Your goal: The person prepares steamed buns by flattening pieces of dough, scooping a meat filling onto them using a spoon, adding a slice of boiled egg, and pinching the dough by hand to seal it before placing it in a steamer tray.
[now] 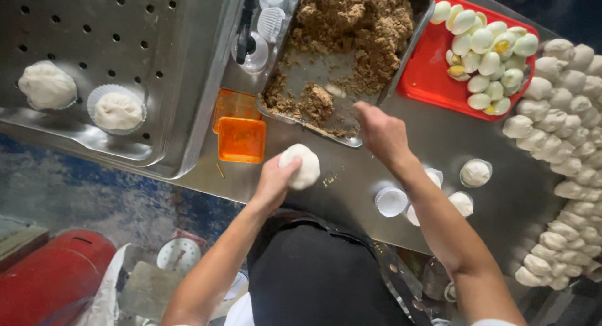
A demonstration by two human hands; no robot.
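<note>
Left hand gripping dough ball near counter front edge; right hand at filling tray, fingers blurred, grip unclear.

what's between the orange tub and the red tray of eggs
In the head view, the metal tray of brown filling lies between the orange tub and the red tray; the right hand reaches over its near edge.

Bare counter left open between orange tub and paper cups; right side blocked by dough-ball rows, filling tray beyond.
</note>
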